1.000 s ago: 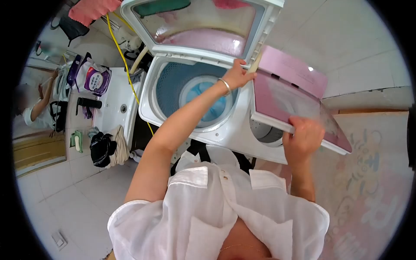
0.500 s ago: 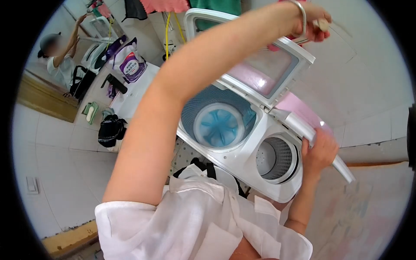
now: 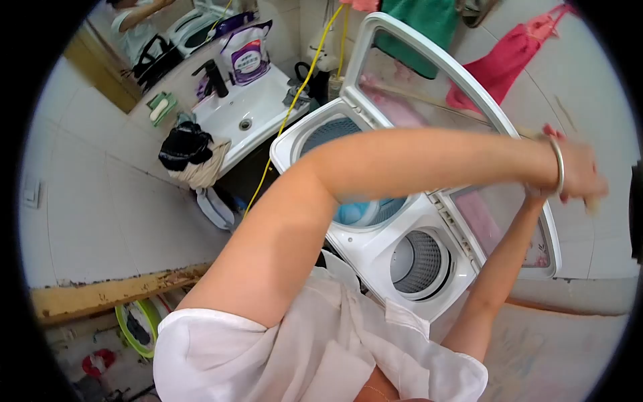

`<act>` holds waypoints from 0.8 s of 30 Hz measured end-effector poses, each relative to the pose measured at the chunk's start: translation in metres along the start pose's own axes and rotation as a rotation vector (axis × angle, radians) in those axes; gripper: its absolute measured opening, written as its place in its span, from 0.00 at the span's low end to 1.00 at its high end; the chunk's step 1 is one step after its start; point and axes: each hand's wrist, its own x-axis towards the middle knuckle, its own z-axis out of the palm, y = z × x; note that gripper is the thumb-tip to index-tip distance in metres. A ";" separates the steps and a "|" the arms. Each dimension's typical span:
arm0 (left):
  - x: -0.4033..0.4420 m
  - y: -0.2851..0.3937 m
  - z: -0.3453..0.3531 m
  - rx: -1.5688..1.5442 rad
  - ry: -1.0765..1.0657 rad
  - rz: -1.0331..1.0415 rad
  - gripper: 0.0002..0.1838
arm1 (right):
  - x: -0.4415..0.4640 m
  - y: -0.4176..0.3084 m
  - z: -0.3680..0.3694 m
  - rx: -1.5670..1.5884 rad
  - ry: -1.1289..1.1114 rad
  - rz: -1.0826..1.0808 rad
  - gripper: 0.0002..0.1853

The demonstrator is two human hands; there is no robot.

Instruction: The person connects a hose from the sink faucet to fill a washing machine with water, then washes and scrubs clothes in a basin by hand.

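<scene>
A white twin-tub washing machine [image 3: 372, 258] stands before me with both lids raised. My left arm reaches across the wash tub [image 3: 358, 212], hiding part of it. Motion smears my left hand [image 3: 581, 171], which wears a bracelet [image 3: 557, 166]; its fingers look closed, and a beige end of something [image 3: 591, 204] pokes out below them. Behind that wrist, my right arm [image 3: 499, 275] comes up in front of the spin tub's lid [image 3: 552, 244]; its hand is mostly hidden. The spin tub [image 3: 416, 262] shows perforated metal walls.
To the left is a sink [image 3: 258, 110] with a black tap [image 3: 216, 79], a purple-and-white detergent bag [image 3: 246, 53] and dark cloth [image 3: 184, 149]. A yellow hose [image 3: 295, 117] runs down beside the machine. Green cloth [image 3: 418, 37] and red cloth [image 3: 502, 60] hang behind the raised lid.
My view has turned, bringing in more of the sink. My left hand has moved right and down. The right hand has left the spin lid's edge, and that lid now leans further back.
</scene>
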 end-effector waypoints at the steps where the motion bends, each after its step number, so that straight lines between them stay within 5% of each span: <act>1: -0.015 0.004 0.012 -0.070 0.012 0.077 0.23 | 0.006 -0.002 -0.006 0.128 0.073 0.056 0.22; 4: -0.053 -0.033 0.025 -0.464 0.049 0.125 0.37 | 0.045 0.019 -0.047 0.338 0.301 0.014 0.16; 6: -0.059 -0.110 0.019 -0.551 -0.119 -0.098 0.37 | 0.059 0.025 -0.083 0.376 0.375 -0.032 0.16; 8: -0.074 -0.173 0.006 -0.625 -0.052 -0.393 0.45 | 0.049 0.017 -0.107 0.396 0.369 0.000 0.16; 10: -0.079 -0.228 0.002 -0.836 0.131 -0.512 0.49 | 0.029 0.006 -0.119 0.406 0.330 0.037 0.17; 14: -0.075 -0.255 0.013 -1.066 0.155 -0.651 0.52 | -0.001 -0.015 -0.129 0.421 0.237 0.112 0.18; 21: -0.063 -0.201 0.101 -0.842 -0.586 -0.392 0.44 | -0.052 -0.037 -0.124 0.522 0.040 0.287 0.20; 24: -0.072 -0.184 0.147 -1.030 -0.777 -0.348 0.54 | -0.069 -0.041 -0.120 0.596 -0.030 0.367 0.20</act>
